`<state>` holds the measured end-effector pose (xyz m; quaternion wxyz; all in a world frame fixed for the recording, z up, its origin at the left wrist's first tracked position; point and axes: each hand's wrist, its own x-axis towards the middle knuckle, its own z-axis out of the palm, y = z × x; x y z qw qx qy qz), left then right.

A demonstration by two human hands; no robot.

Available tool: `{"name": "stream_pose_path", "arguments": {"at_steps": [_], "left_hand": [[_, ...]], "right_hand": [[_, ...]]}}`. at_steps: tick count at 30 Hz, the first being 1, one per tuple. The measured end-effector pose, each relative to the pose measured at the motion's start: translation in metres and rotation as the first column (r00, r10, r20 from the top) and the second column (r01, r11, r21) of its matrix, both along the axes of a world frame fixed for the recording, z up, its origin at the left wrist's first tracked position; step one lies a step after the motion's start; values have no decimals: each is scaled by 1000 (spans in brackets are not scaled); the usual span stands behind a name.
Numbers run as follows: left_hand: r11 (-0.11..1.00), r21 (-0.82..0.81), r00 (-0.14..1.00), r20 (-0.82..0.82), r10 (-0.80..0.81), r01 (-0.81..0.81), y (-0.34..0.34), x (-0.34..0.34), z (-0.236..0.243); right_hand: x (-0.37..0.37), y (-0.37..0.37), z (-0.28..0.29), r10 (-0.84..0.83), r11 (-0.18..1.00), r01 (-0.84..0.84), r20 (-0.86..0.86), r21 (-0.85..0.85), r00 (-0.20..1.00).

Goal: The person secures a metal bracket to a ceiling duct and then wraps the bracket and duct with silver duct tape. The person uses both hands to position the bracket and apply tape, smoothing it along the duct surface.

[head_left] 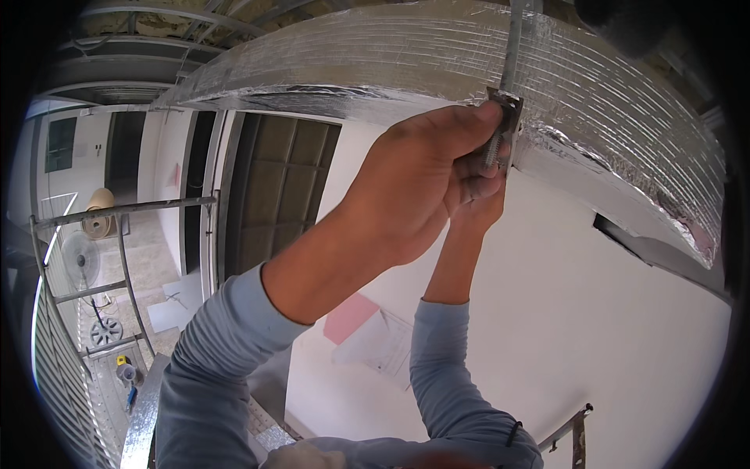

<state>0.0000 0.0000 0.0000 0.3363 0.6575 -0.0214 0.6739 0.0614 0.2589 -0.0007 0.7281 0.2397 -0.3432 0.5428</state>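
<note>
Raised overhead, my left hand (414, 176) pinches a small metal bracket (512, 113) between thumb and fingers. A threaded bolt (493, 148) shows beside the bracket, close to the fingertips. The bracket sits at the lower end of a narrow metal strip (512, 51) that runs up across a foil-wrapped duct (375, 55). Behind the left hand, my right hand (478, 209) reaches up to the same spot. Its fingers are mostly hidden by the left hand and the bracket, so their grip does not show.
A metal scaffold frame (125, 207) stands at the left, with a fan (81, 258) and a brown roll (98, 205) beyond it. Low on the left lie a yellow tool (123, 361) and a blue-handled tool (131, 399). Another metal frame end (576, 426) rises at lower right.
</note>
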Motion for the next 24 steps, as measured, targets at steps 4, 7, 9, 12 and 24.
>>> {"name": "stream_pose_path", "arguments": {"at_steps": [4, 7, 9, 12, 24], "left_hand": [[948, -16, 947, 44, 317, -317, -12, 4, 1], [864, 3, 864, 43, 502, -503, -17, 6, 4], [812, -1, 810, 66, 583, -584, -21, 11, 5], [771, 8, 768, 96, 634, -637, -23, 17, 3], [998, 57, 999, -40, -11, 14, 1, -18, 2]], "right_hand": [[7, 0, -1, -21, 1000, 20, 39, 3, 999], [15, 2, -6, -43, 997, 48, 79, -65, 996], [18, 5, -6, -45, 996, 54, 113, -73, 993], [20, 10, -3, -47, 998, 50, 132, -22, 990], [18, 9, -3, -9, 998, 20, 191, -54, 982]]}}
